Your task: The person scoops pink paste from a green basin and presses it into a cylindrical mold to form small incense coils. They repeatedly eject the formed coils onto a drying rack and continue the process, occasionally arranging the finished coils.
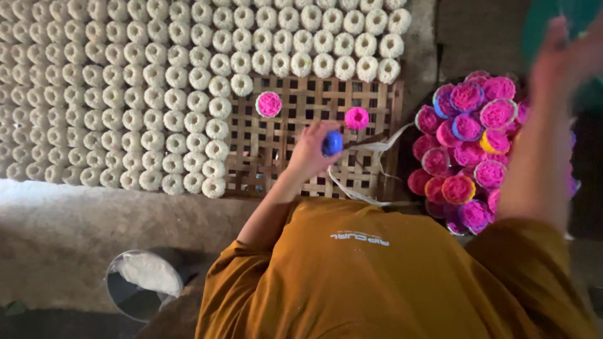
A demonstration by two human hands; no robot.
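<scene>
Left hand (pixel 309 150) fingers grip a blue cup (pixel 332 143), mouth facing away; right hand (pixel 565 53) blurred, fingers unclear.

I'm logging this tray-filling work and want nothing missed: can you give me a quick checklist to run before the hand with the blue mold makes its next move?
1. Left hand has a grip on the blue mold: ok.
2. Bare spot on the woven bamboo tray under the mold: ok, open lattice there.
3. Two pink cakes already on the tray stand apart from the mold: ok.
4. White cake rows undisturbed: ok.
5. Right hand free: cannot tell, it is raised and blurred.
6. Pile of filled pink molds within reach at the tray's right: ok.
</scene>
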